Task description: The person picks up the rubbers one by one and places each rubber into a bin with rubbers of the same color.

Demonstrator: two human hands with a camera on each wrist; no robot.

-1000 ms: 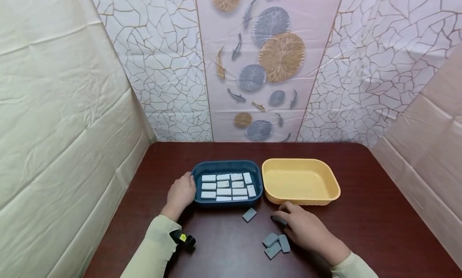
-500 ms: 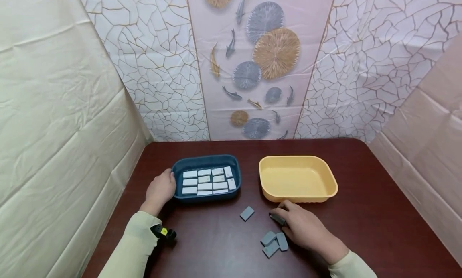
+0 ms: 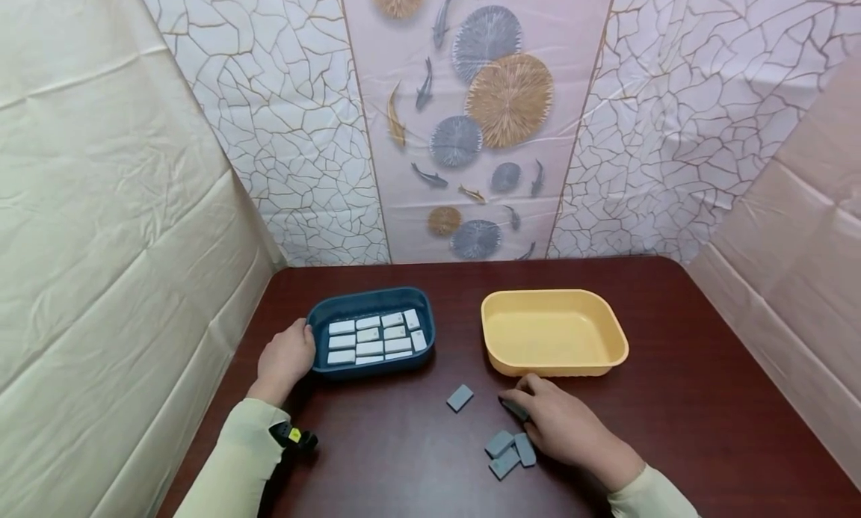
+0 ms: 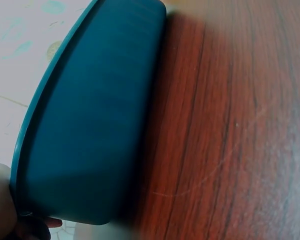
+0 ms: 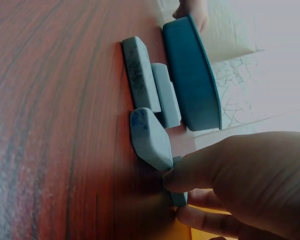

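A dark blue plastic tub (image 3: 366, 297) stands on the left of the table, holding rows of white blocks (image 3: 369, 348). My left hand (image 3: 285, 359) grips its left end; in the left wrist view the tub's wall (image 4: 90, 105) fills much of the picture. Below the yellow tub (image 3: 554, 371), my right hand (image 3: 565, 427) pinches a grey eraser (image 5: 179, 198) between thumb and fingers, low over the table. Close beside that hand lie several smudged grey erasers (image 3: 504, 464) touching one another. Another grey eraser (image 3: 460, 398) lies alone further left.
The yellow tub stands right of the blue one, with a gap of table (image 3: 457, 324) between them; nothing shows inside it. Fabric walls (image 3: 168, 204) close in the table at the left, back and right. A black wrist camera (image 3: 294, 436) sits on the left sleeve.
My left hand has drawn the blue tub leftward, away from the yellow one, and turned it slightly. My right hand stays nearly in place with its eraser. The view has shifted a little.
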